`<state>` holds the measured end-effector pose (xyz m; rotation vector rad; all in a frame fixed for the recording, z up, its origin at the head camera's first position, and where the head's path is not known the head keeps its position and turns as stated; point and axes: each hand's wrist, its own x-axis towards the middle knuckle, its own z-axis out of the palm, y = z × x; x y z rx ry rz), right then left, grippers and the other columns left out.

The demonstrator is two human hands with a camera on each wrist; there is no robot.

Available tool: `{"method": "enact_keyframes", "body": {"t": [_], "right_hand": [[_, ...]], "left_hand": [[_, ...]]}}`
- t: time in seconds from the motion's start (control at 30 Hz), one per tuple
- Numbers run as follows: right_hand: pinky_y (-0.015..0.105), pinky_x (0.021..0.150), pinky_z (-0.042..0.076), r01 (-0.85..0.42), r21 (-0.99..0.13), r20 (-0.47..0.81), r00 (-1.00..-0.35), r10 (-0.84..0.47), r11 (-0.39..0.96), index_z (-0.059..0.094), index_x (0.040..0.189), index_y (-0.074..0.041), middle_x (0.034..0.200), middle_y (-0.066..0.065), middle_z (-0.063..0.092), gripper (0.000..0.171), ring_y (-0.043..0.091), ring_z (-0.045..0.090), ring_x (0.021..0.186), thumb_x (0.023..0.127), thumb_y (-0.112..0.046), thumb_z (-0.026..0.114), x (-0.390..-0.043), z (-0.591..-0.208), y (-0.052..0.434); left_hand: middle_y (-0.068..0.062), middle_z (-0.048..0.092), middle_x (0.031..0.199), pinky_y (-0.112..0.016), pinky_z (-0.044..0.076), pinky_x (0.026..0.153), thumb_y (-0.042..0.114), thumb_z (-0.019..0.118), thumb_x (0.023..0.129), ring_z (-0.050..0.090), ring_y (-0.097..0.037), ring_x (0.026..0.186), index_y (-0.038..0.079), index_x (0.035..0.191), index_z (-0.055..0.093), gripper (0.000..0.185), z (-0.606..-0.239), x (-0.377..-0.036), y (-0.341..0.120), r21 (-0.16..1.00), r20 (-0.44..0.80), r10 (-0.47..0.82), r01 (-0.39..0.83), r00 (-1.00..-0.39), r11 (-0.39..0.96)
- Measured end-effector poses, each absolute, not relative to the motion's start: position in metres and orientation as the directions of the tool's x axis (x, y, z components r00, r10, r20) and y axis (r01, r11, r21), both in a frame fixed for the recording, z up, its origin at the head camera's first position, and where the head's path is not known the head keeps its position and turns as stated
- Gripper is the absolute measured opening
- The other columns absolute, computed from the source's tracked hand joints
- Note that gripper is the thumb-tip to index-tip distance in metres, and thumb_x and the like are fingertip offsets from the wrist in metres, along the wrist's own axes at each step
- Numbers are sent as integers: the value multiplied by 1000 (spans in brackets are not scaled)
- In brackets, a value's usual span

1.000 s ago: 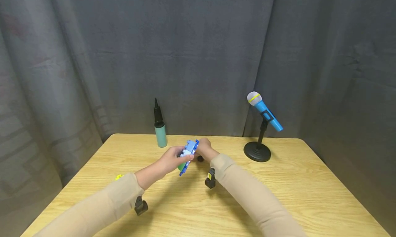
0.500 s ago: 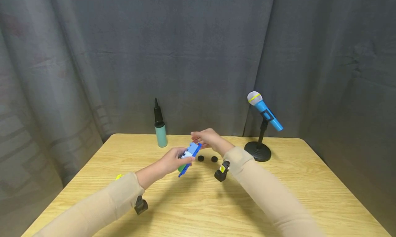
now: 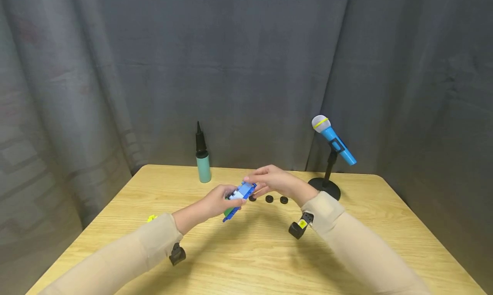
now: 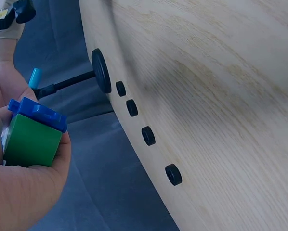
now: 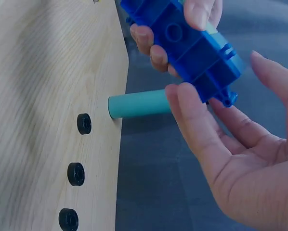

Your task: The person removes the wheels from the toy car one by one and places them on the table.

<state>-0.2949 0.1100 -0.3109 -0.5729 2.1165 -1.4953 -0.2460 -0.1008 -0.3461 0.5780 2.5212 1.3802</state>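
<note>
My left hand [image 3: 215, 201] grips a building-block toy [image 3: 244, 190] above the table, thumb on the near side. It has a blue base with light blue, white and green blocks. Facing the right wrist camera is the base's ribbed, hollow underside [image 5: 187, 43]; a green block [image 4: 33, 142] shows in the left wrist view. My right hand [image 3: 275, 179] is at the toy's far end. In the right wrist view its extended fingers [image 5: 192, 106] overlap the base's corner, while the thumb stands apart. Several small black wheels [image 4: 148, 135] lie in a row on the table beneath.
A teal hand pump [image 3: 203, 169] with a black top stands at the table's back. Back right is a blue microphone [image 3: 339, 145] on a black round-based stand [image 3: 323, 187]. A small yellow piece [image 3: 152, 218] lies behind my left forearm. Grey curtains [image 3: 231, 81] hang behind.
My right hand has come out from behind the toy and shifted right, uncovering more wheels. The toy, still in my left hand, has moved slightly right and turned. The head view has shifted a little.
</note>
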Motion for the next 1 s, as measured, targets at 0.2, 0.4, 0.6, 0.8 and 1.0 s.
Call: {"method": "enact_keyframes", "body": {"t": [0.2,0.4,0.6,0.8,1.0], "right_hand": [[38,88,56,-95,-937,-136,-786,-603,335,65,118,0,98,7,74,36,27,71,93,91,-24,69,-285,-311,116],[37,93,54,-125,-937,-98,-802,-589,326,66,117,1,104,10,73,37,21,71,95,90,-23,70,-280,-311,121],[39,96,52,-104,-951,-75,-836,-543,293,65,119,0,112,11,70,40,21,69,101,88,-24,73,-278,-314,127],[39,99,50,-47,-970,-68,-891,-449,240,60,126,2,121,15,65,45,19,67,103,89,-22,72,-277,-321,136],[38,102,47,15,-986,-77,-921,-381,164,54,131,2,125,15,62,50,17,66,104,89,-21,71,-276,-328,145]], "left_hand": [[-6,70,94,-29,50,77,28,66,92,60,-13,82,4,110,66,30,-345,-243,-99,812,-5,461,265,-888,520],[-2,68,96,-30,50,76,28,69,91,59,-14,84,5,113,65,33,-344,-244,-98,790,-4,457,277,-890,547],[-3,67,106,-34,53,81,35,76,84,59,-16,91,11,120,65,45,-344,-247,-100,809,-9,348,198,-938,554],[-6,65,117,-35,54,84,27,78,83,62,-21,103,13,123,64,45,-346,-251,-107,882,7,250,124,-968,455],[-10,65,118,-36,54,87,23,75,85,63,-19,105,7,128,59,48,-348,-251,-115,921,17,224,103,-974,375]]}}
